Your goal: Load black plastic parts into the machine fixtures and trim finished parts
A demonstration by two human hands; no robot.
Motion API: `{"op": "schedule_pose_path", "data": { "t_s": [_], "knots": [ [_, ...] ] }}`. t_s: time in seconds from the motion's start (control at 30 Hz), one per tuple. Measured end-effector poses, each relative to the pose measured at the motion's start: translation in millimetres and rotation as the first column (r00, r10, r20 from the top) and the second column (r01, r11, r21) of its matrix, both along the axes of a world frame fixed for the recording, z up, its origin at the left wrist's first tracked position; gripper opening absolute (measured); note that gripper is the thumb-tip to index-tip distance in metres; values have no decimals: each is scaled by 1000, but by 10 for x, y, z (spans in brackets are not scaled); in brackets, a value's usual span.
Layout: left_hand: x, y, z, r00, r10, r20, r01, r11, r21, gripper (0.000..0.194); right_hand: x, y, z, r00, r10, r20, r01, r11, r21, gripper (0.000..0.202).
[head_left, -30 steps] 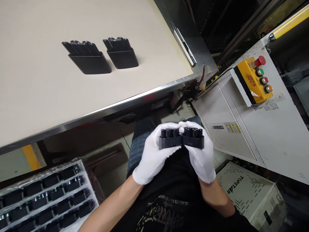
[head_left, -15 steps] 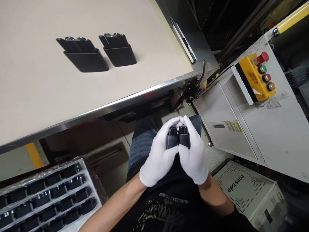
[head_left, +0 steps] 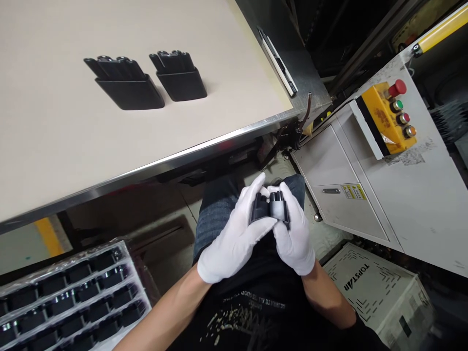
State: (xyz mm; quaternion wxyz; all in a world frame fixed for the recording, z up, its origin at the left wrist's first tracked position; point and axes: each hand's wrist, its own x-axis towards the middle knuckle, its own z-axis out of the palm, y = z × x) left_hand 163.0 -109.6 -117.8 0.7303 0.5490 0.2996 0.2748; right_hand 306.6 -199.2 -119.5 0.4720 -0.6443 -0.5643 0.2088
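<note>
Both my hands wear white gloves and meet over my lap, below the table edge. My left hand (head_left: 239, 231) is closed around a black plastic part (head_left: 259, 208) with short tubes at its top. In my right hand (head_left: 295, 229) is a similar black part (head_left: 278, 209), its front face catching the light. The two parts sit side by side, close together, and the left thumb reaches across toward the right one. Fingers hide their sides and lower ends. On the table stand two more such parts, a wider one (head_left: 129, 92) and a narrower one (head_left: 183, 85).
The beige table (head_left: 91, 146) has a metal front edge. A white tray (head_left: 135, 282) at lower left carries rows of black parts. A white-and-black tool (head_left: 278, 61) lies at the table's right. Beyond are a yellow button box (head_left: 389, 117), a grey cabinet (head_left: 413, 195) and a TOPSTAR box (head_left: 369, 287).
My hands have turned the two parts, tilting their tops apart. My left wrist has shifted left and its thumb now stretches across toward the right-hand part. The table parts stay put.
</note>
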Motion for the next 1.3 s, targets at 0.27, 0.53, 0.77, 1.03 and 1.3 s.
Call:
{"op": "schedule_pose_path", "data": {
  "t_s": [0.27, 0.53, 0.77, 1.03, 1.3],
  "knots": [
    [-49, -60, -76, 999, 35, 33, -36, 999, 15, 68, -55, -21, -33, 996, -88, 25, 87, 995, 58, 66],
    [-96, -18, -61, 997, 70, -14, -64, 962, 264, 57, -87, -47, -131, 970, -208, -121, 216, 975, 53, 55],
    [-164, -14, -80, 989, 147, -3, -140, 942, 304, 54, -113, 52, -1, 938, -243, -246, 257, 966, 27, 45],
    [-75, 18, -28, 952, 270, 145, -280, 959, 53, 80, -99, 125, 196, 910, -247, -332, 276, 960, 42, 45],
    [-78, 56, -39, 933, 282, 223, -275, 959, -64, 80, -81, 148, 195, 871, -162, -463, 233, 967, 100, 68]
  ]
}}
